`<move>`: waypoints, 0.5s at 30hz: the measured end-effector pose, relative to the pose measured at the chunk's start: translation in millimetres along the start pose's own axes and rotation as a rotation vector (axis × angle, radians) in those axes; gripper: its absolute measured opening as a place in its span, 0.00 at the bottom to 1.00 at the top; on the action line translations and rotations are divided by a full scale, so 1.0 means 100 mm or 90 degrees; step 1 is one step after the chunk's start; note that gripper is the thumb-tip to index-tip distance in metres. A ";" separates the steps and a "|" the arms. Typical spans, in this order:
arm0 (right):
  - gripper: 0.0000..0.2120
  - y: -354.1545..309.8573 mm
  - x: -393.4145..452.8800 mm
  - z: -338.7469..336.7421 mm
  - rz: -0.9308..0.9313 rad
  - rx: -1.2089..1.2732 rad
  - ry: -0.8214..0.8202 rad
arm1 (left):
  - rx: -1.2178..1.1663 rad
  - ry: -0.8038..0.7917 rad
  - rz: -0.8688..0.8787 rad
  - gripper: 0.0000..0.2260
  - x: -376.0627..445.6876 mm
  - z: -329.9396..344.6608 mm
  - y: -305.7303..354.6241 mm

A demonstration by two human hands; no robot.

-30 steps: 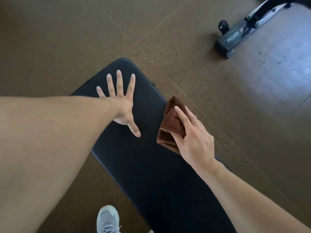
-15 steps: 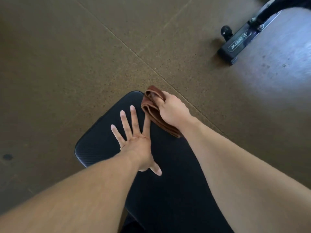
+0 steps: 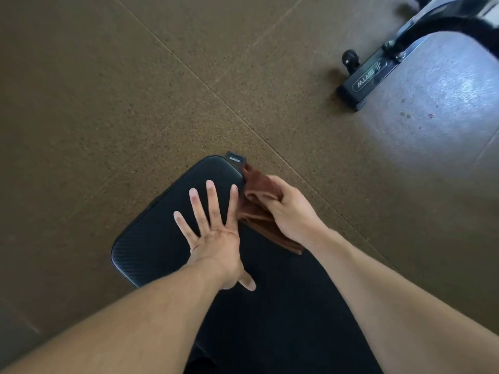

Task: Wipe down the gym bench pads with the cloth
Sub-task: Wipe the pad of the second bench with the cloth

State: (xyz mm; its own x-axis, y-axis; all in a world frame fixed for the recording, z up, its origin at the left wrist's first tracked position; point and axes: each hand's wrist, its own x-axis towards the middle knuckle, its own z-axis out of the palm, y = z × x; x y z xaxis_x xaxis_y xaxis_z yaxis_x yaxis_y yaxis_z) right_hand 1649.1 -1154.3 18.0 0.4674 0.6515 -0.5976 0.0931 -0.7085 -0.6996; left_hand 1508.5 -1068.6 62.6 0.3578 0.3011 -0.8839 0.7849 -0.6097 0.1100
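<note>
A black padded bench pad (image 3: 151, 241) runs from the lower right toward the middle of the view, its rounded far end near the centre. My left hand (image 3: 213, 233) lies flat on the pad with fingers spread. My right hand (image 3: 290, 211) grips a folded brown cloth (image 3: 256, 206) at the pad's far right corner. The cloth hangs partly over the pad's right edge, and part of it is hidden under my hand. A small black bracket (image 3: 235, 158) sticks out past that corner.
Brown speckled rubber floor tiles (image 3: 108, 103) surround the bench. The black base of another machine (image 3: 370, 76) with a small wheel (image 3: 350, 59) stands at the upper right. A bright patch of light lies on the floor beside it.
My right hand has carried the cloth from the pad's middle right up to its far right corner and over the edge. My left hand stays flat on the pad. The view has shifted forward.
</note>
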 end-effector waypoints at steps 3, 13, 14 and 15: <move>0.07 -0.19 0.41 0.11 -0.065 0.065 -0.025 | 0.002 0.005 0.001 0.78 0.01 0.02 0.00; 0.17 0.53 -0.44 -0.29 -0.029 0.000 -0.058 | -0.011 0.066 -0.005 0.82 -0.10 0.05 0.05; 0.19 0.66 -0.60 -0.36 -0.013 -0.023 -0.062 | -0.014 0.072 -0.004 0.82 -0.11 0.06 0.05; 0.21 0.78 -0.76 -0.44 0.001 -0.042 -0.065 | -0.013 0.077 -0.004 0.82 -0.12 0.07 0.05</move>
State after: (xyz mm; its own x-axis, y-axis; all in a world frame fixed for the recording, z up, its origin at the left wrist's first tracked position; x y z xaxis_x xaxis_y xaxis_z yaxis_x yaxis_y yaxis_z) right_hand 1659.3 -1271.0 25.7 0.3764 0.6720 -0.6378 0.1514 -0.7238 -0.6732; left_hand 1504.3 -1080.5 70.7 0.4104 0.3914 -0.8236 0.7971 -0.5927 0.1156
